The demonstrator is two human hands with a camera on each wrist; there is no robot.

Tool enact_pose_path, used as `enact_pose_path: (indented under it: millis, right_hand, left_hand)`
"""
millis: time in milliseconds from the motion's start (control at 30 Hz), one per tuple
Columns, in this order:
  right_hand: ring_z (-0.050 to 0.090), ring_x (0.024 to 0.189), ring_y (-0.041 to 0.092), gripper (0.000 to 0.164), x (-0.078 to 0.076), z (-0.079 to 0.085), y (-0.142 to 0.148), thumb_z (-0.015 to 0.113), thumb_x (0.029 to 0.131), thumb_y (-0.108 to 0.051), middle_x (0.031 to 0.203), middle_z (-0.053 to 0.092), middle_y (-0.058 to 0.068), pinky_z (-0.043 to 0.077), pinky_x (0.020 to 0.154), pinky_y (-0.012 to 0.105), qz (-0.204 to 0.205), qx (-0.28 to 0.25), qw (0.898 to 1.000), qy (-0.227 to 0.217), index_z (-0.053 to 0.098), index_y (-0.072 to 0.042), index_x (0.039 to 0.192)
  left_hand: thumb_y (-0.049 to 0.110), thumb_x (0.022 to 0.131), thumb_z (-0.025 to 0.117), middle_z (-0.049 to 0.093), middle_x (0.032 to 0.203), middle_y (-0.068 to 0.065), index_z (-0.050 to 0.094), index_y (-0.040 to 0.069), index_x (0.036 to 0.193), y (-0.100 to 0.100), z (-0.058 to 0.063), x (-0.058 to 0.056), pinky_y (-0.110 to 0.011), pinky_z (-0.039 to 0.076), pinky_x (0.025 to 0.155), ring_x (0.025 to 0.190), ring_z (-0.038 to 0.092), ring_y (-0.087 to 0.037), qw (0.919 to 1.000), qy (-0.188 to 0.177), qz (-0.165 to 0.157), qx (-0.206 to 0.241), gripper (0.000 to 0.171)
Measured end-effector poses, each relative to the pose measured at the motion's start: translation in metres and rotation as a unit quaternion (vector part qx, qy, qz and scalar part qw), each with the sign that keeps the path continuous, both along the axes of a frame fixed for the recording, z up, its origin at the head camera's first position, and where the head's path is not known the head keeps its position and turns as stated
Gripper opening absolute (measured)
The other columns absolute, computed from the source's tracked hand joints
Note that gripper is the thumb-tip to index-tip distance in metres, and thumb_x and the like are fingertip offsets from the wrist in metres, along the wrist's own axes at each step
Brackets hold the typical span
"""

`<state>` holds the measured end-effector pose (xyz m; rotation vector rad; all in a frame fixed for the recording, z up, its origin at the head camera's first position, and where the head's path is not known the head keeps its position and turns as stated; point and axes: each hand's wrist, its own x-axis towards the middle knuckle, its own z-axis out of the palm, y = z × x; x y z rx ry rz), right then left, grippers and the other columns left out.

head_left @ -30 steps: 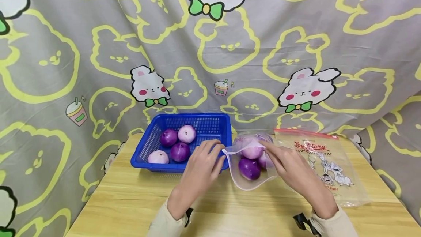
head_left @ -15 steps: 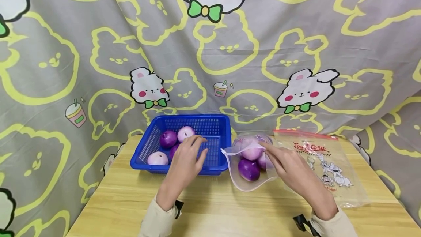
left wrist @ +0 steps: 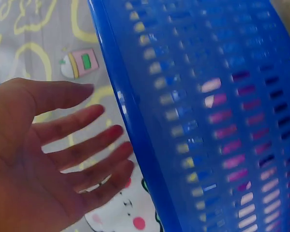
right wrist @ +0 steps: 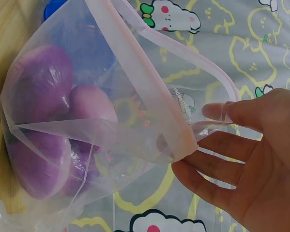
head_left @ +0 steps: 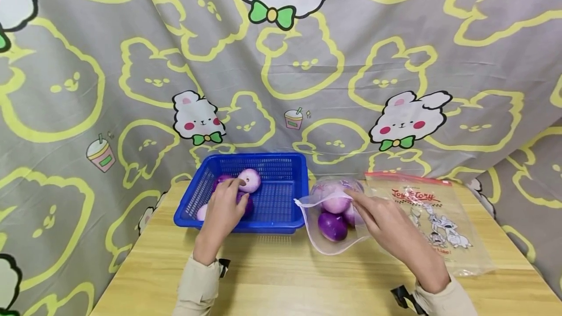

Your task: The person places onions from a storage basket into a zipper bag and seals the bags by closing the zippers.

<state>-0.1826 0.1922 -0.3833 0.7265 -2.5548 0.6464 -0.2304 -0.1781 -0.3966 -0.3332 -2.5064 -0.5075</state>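
Observation:
My left hand (head_left: 221, 208) is over the left part of a blue plastic basket (head_left: 281, 199), fingers spread and relaxed, holding nothing. In the left wrist view those fingers (left wrist: 86, 152) hang just above the basket's rim. Beneath the hand lie several red onions; a pale one (head_left: 251, 181) shows plainly, while the darker ones are partly hidden. To the right, my right hand (head_left: 391, 223) pinches the edge of a clear zip bag (right wrist: 145, 77) between thumb and fingers, keeping its mouth apart. Several onions sit inside this bag, including a dark purple one (head_left: 332, 227) near the opening.
A second clear zip bag (head_left: 461, 218) with a red strip and printed figures lies flat on the wooden table (head_left: 281, 277) at the right. Behind the table hangs a grey patterned cloth (head_left: 281, 126).
My left hand has let go of the bag's edge and moved left, to above the onions in the basket. My right hand keeps its hold on the bag.

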Motion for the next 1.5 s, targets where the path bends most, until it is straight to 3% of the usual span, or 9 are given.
enact_pose_path:
  millis: [300, 600, 900, 1167, 1333, 1500]
  right_hand:
    - [0.060, 0.073, 0.012, 0.037, 0.001, 0.000, 0.000, 0.057, 0.100, -0.011, 0.084, 0.068, 0.003, 0.055, 0.070, 0.042, -0.008, 0.001, 1.000, 0.002, 0.061, -0.014, 0.137]
    - [0.055, 0.069, 0.009, 0.036, 0.002, 0.002, 0.002, 0.056, 0.101, -0.011, 0.079, 0.063, -0.003, 0.052, 0.067, 0.040, -0.011, 0.007, 1.000, 0.004, 0.062, -0.015, 0.136]
    - [0.052, 0.069, 0.009, 0.034, -0.001, 0.003, 0.002, 0.056, 0.101, -0.010, 0.079, 0.062, -0.003, 0.050, 0.066, 0.038, -0.004, 0.003, 1.000, -0.005, 0.063, -0.012, 0.134]
    - [0.055, 0.072, 0.010, 0.034, 0.001, 0.004, 0.002, 0.056, 0.101, -0.011, 0.085, 0.067, -0.001, 0.052, 0.070, 0.040, -0.004, 0.002, 1.000, -0.015, 0.063, -0.013, 0.134]
    - [0.049, 0.067, 0.009, 0.034, 0.001, 0.004, 0.002, 0.056, 0.101, -0.011, 0.075, 0.058, -0.005, 0.047, 0.064, 0.035, -0.004, 0.004, 1.000, -0.018, 0.063, -0.014, 0.135]
    - [0.056, 0.072, 0.010, 0.035, 0.000, 0.001, 0.000, 0.056, 0.101, -0.011, 0.083, 0.067, 0.000, 0.054, 0.071, 0.041, -0.001, 0.001, 1.000, -0.008, 0.062, -0.013, 0.135]
  left_hand:
    - [0.013, 0.082, 0.078, 0.065, 0.108, -0.026, 0.066, -0.005, 0.113, -0.026, -0.002, -0.001, -0.058, 0.048, 0.084, 0.096, 0.060, -0.047, 0.9961, -0.051, 0.066, -0.028, 0.038]
    - [0.016, 0.085, 0.076, 0.061, 0.117, -0.031, 0.062, -0.007, 0.123, -0.037, -0.002, -0.002, -0.064, 0.047, 0.087, 0.105, 0.057, -0.052, 0.9891, -0.108, 0.096, -0.028, 0.047]
    - [0.012, 0.085, 0.071, 0.062, 0.113, -0.030, 0.064, -0.005, 0.118, -0.057, -0.008, -0.005, -0.063, 0.049, 0.080, 0.100, 0.060, -0.051, 0.9809, -0.155, 0.116, -0.018, 0.038]
    - [0.013, 0.082, 0.065, 0.063, 0.119, -0.027, 0.061, -0.004, 0.122, -0.063, -0.014, -0.007, -0.066, 0.046, 0.082, 0.104, 0.058, -0.047, 0.9534, -0.271, 0.132, 0.008, 0.044]
    - [0.011, 0.079, 0.064, 0.062, 0.121, -0.028, 0.062, -0.003, 0.121, -0.066, -0.016, -0.009, -0.065, 0.046, 0.082, 0.107, 0.058, -0.050, 0.9528, -0.271, 0.136, 0.006, 0.045]
    - [0.010, 0.078, 0.064, 0.063, 0.120, -0.030, 0.064, -0.003, 0.120, -0.068, -0.016, -0.007, -0.064, 0.047, 0.081, 0.106, 0.058, -0.050, 0.9512, -0.274, 0.142, 0.006, 0.044]
